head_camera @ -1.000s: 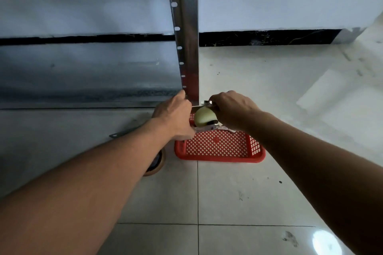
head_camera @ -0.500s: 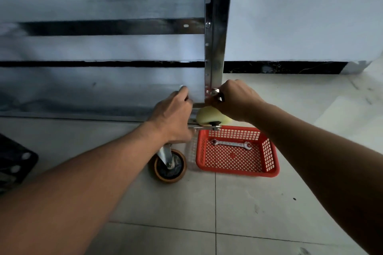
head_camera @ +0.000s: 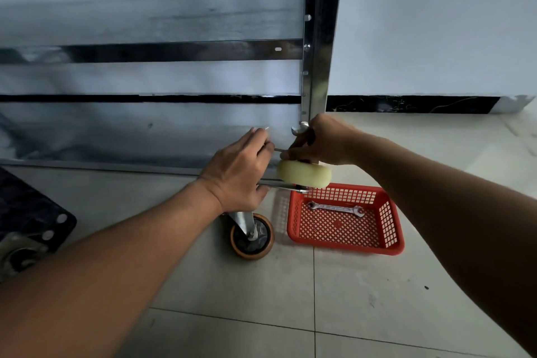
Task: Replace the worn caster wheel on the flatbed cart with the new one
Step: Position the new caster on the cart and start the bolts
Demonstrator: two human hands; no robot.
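The flatbed cart [head_camera: 145, 131] stands tipped on its side against the wall, its metal underside facing me. A pale yellow caster wheel [head_camera: 305, 173] sits at its lower right corner, on a metal mounting plate [head_camera: 286, 186]. My right hand [head_camera: 322, 141] grips a wrench [head_camera: 299, 128] just above the wheel; only the open jaw shows. My left hand [head_camera: 241, 171] is curled round a thin metal tool [head_camera: 277, 150] left of the wheel, thumb by the plate. An orange-rimmed caster [head_camera: 252, 237] lies on the floor below my left wrist.
A red mesh basket [head_camera: 389, 247] on the tiled floor under the yellow wheel holds a spanner [head_camera: 335, 208]. A black plate with another caster [head_camera: 26, 229] lies at the far left. The cart's upright frame post [head_camera: 319, 38] rises behind my hands. White wall behind.
My view has shifted, bringing the orange-rimmed caster and the spanner in the basket into sight. Both hands stay at the yellow wheel; the wrench jaw now shows above my right hand.
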